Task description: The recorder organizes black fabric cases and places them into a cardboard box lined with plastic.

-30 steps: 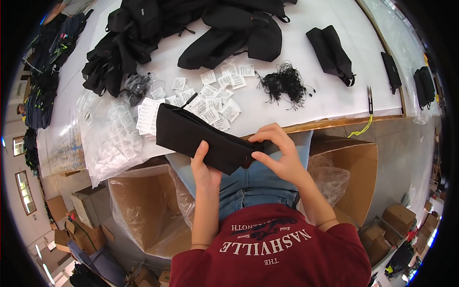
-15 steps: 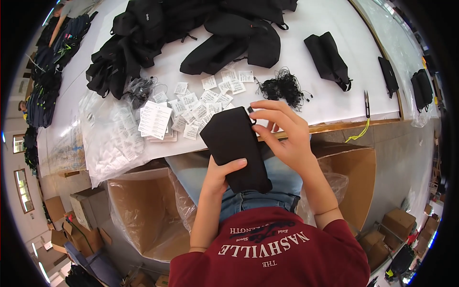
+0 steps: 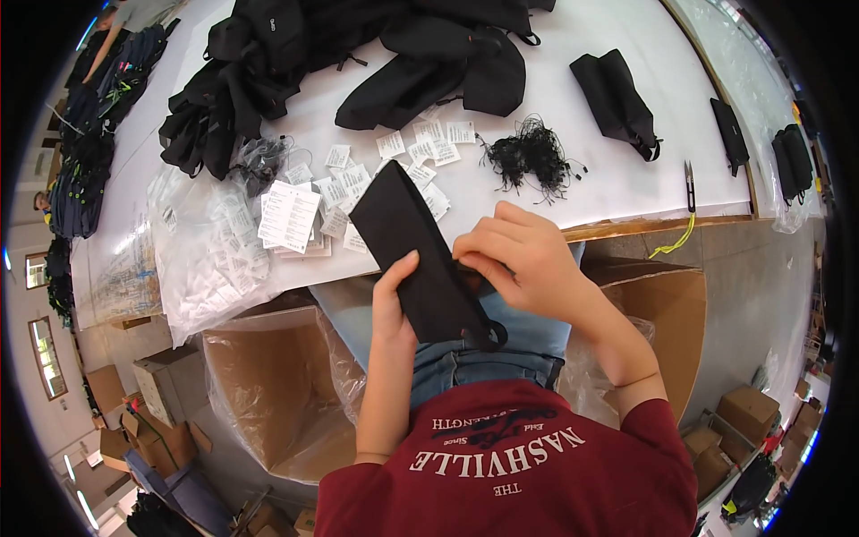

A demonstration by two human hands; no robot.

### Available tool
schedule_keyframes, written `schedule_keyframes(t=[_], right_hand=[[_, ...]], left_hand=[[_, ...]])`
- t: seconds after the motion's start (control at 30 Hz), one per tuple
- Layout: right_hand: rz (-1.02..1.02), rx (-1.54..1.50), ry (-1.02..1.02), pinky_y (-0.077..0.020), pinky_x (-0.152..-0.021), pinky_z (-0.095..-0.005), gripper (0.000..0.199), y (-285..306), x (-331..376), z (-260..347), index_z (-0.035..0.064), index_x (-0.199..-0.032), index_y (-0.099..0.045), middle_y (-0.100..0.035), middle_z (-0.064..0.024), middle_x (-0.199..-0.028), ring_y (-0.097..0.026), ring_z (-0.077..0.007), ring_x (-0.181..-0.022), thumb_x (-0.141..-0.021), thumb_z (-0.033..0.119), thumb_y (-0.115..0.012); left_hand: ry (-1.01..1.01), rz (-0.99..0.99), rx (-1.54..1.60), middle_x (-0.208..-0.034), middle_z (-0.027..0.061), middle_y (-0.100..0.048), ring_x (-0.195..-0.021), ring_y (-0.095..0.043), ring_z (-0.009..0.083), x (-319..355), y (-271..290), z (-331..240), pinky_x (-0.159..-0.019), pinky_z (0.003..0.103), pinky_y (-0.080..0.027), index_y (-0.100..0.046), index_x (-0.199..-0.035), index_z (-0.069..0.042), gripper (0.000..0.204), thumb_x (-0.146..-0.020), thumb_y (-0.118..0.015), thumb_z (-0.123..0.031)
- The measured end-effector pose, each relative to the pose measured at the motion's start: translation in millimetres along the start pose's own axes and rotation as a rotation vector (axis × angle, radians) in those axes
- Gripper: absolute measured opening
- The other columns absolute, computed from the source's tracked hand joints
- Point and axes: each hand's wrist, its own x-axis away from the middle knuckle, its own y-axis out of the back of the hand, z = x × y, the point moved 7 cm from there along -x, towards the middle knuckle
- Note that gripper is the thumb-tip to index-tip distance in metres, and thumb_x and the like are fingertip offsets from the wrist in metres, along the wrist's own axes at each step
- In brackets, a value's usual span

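Observation:
A black fabric pouch is held tilted over my lap, in front of the table's edge. My left hand grips it from the left, the thumb lying across its face and the other fingers hidden behind. At the pouch's right long edge, my right hand has its thumb and fingertips pinched together; what lies between them is hidden. A small loop sticks out at the pouch's lower end. Beyond the pouch, white printed tags lie scattered, with a tangle of black cords to their right.
Black pouches heap up at the back of the white table. Another pouch and thread snips lie at right. A clear plastic bag holds more tags. Open cardboard boxes stand below the table's edge.
The pouch has tilted, its top swinging left and its side edge turning into view. My right hand has moved down along that edge from the top corner, its fingers closing into a pinch.

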Motion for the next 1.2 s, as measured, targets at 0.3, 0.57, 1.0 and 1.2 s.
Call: schedule_keyframes(t=[0.3, 0.57, 1.0, 1.2], right_hand=[[0.227, -0.19, 0.007, -0.0404, -0.059, -0.0313, 0.012, -10.8, 12.0, 22.0, 0.0094, -0.083, -0.062, -0.053, -0.001, -0.071, -0.047, -0.0214, -0.068, -0.073, 0.006, -0.068], [0.291, -0.158, 0.011, -0.0402, -0.067, -0.0319, 0.012, -19.1, 15.7, 25.3, 0.0096, -0.086, -0.062, -0.053, -0.0004, -0.073, -0.047, -0.0219, -0.073, -0.075, 0.009, -0.068], [0.31, -0.17, -0.012, -0.0406, -0.071, -0.0325, 0.013, -25.9, 11.3, 27.4, 0.009, -0.085, -0.059, -0.053, -0.0016, -0.079, -0.047, -0.0215, -0.077, -0.076, 0.013, -0.068], [0.285, -0.251, 0.012, -0.0419, -0.07, -0.0318, 0.01, -28.7, 7.1, 31.1, 0.0084, -0.083, -0.062, -0.053, -0.0021, -0.077, -0.048, -0.0226, -0.078, -0.076, 0.011, -0.068]], left_hand=[[-0.228, -0.111, -0.067, -0.078, 0.0076, -0.052, -0.071, -0.045, 0.0192, 1.0, 11.9, -35.8, -0.069, 0.032, -0.042, -0.053, -0.094, -0.002, 0.024, -0.089, -0.055, -0.025], [-0.251, -0.111, -0.081, -0.084, 0.0074, -0.056, -0.074, -0.049, 0.0179, 1.4, 21.4, -45.6, -0.071, 0.032, -0.043, -0.054, -0.096, -0.001, 0.023, -0.089, -0.055, -0.023], [-0.189, 0.19, 0.048, -0.073, -0.003, -0.038, -0.064, -0.033, 0.0083, 9.0, -11.4, -37.0, -0.066, 0.025, -0.033, -0.047, -0.094, -0.007, 0.016, -0.086, -0.059, -0.016], [-0.096, 0.403, 0.249, -0.083, 0.0142, -0.057, -0.08, -0.057, 0.0283, 2.1, -6.7, -31.6, -0.069, 0.036, -0.053, -0.051, -0.105, 0.003, 0.033, -0.088, -0.056, -0.025]])
